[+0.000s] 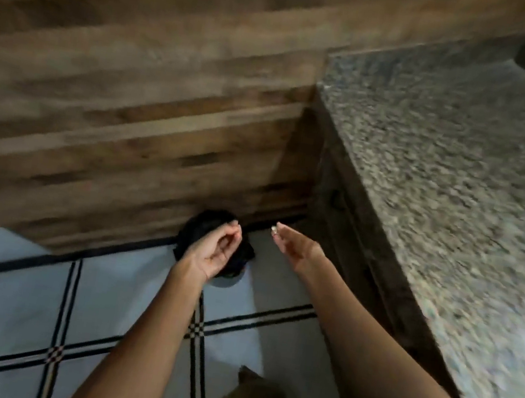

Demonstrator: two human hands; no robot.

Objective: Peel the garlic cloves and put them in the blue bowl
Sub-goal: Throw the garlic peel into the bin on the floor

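Note:
Both my arms reach forward and down over a small bin [247, 254] lined with a black bag, standing on the floor in the corner. My left hand [212, 249] hovers over the bin, palm turned up, fingers curled in with the thumb against the fingertips; I see nothing in it. My right hand [295, 246] is just right of the bin with its fingers straight. A small pale speck [274, 230] shows at its fingers; the blur hides what it is. No garlic cloves and no blue bowl are in view.
A wood-panelled wall [131, 111] rises behind the bin. A speckled granite counter [445, 175] with dark cabinet fronts [350, 239] below runs along the right. The floor is pale tile with black lines [65, 322]. My foot [259, 392] shows at the bottom.

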